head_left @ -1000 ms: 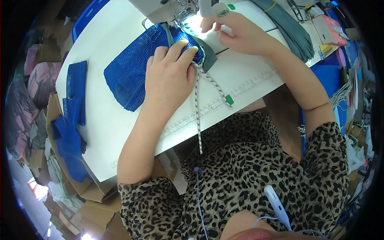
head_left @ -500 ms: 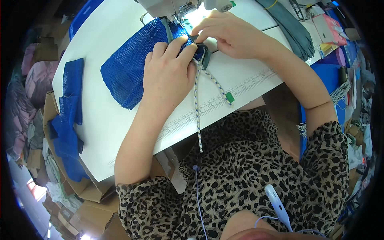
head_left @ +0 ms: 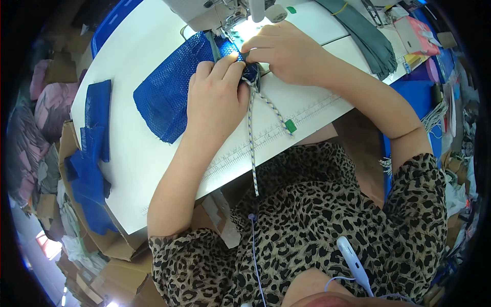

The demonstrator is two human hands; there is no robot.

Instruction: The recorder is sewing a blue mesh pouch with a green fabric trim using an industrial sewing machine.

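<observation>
On the white sewing table (head_left: 123, 174), a blue mesh bag (head_left: 163, 92) with a grey-green strip (head_left: 213, 45) lies under the needle area of a sewing machine (head_left: 204, 11). My left hand (head_left: 217, 94) rests on the bag, fingers bent and pressed into the fabric just below the presser foot. Close to the lit needle, my right hand (head_left: 284, 53) pinches the bag's right edge; its fingertips are partly hidden. A patterned cord (head_left: 252, 138), one strand with a green tab (head_left: 290, 126), hangs from the bag toward my lap.
Loose blue mesh pieces (head_left: 94, 153) lie at left over a cardboard box (head_left: 128, 245). At right are stacked grey-green strips (head_left: 363, 46), a pink box (head_left: 414, 36), a blue surface (head_left: 404, 102) and white cords (head_left: 437, 112). Bagged cloth bundles (head_left: 51, 107) crowd the left.
My right hand moved from hovering beside the needle, fingers apart, leftward and down onto the bag's edge, fingers closing there. My left hand and the bag shifted only slightly.
</observation>
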